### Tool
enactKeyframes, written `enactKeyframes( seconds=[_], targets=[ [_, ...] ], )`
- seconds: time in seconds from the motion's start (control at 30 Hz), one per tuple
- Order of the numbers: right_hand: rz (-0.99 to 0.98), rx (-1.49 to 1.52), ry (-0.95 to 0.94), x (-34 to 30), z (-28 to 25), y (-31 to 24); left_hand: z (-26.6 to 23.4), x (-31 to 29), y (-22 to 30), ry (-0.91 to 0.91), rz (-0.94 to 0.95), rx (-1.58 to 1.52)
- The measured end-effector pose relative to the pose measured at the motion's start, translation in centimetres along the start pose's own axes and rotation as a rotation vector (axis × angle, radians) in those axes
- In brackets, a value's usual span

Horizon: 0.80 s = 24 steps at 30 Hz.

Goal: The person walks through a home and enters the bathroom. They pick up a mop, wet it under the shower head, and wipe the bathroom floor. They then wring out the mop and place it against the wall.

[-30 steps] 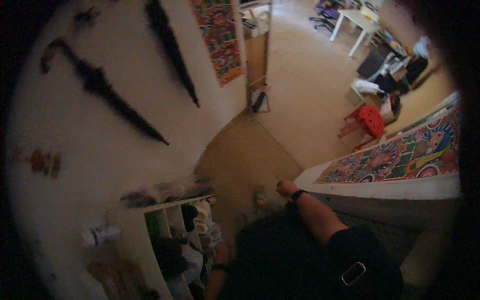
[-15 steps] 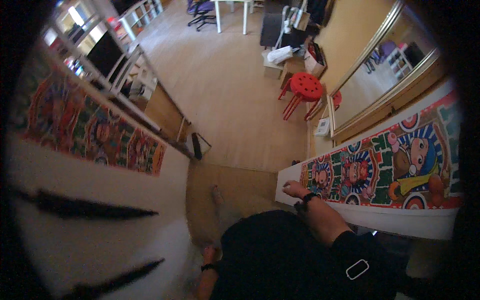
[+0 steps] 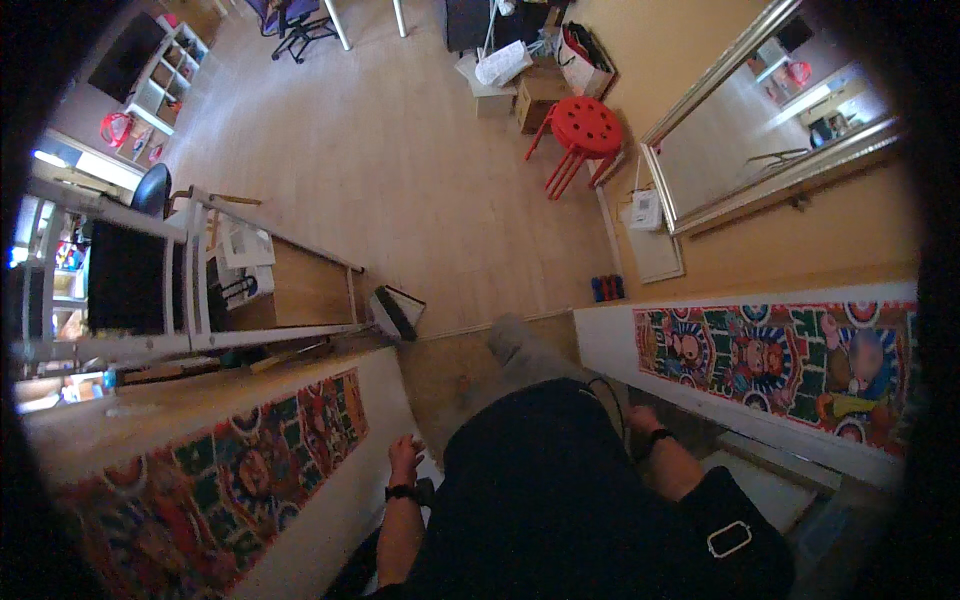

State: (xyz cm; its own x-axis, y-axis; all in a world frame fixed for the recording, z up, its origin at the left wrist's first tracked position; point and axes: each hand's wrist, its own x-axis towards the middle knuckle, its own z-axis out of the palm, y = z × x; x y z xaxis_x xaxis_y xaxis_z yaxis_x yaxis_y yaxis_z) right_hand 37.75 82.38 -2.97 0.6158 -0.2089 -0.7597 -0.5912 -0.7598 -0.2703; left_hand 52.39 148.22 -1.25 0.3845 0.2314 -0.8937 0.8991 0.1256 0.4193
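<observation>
My left hand hangs beside my body next to the left white panel, its fingers loosely apart with nothing visible in them. A dark band circles that wrist. On the other side, my right hand is low beside the right white panel, with a dark wristband. A thin dark cord curves near this hand; whether they touch is unclear, and the fingers are too blurred to read. Colourful cartoon prints cover the left panel and the right one.
Ahead on the wood floor are a red stool, cardboard boxes and a dustpan-like object. A framed mirror is on the right wall. At left is a grey metal frame. My foot shows below.
My view has shifted forward and turned right. My right hand has dropped from above the right printed panel to its near side. My left hand now shows higher, beside the left panel.
</observation>
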Motion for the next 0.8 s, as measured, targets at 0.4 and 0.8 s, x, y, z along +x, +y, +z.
enactKeyframes(
  seconds=[0.4,0.8],
  targets=[
    [0.061,-0.283,-0.252,20.1,-16.8,-12.6,4.6,3.5,15.9,0.138,-0.23,-0.171],
    [-0.566,0.249,0.184,58.5,-46.2,-70.5,10.5,9.0,40.4,0.102,-0.106,0.321]
  ],
)
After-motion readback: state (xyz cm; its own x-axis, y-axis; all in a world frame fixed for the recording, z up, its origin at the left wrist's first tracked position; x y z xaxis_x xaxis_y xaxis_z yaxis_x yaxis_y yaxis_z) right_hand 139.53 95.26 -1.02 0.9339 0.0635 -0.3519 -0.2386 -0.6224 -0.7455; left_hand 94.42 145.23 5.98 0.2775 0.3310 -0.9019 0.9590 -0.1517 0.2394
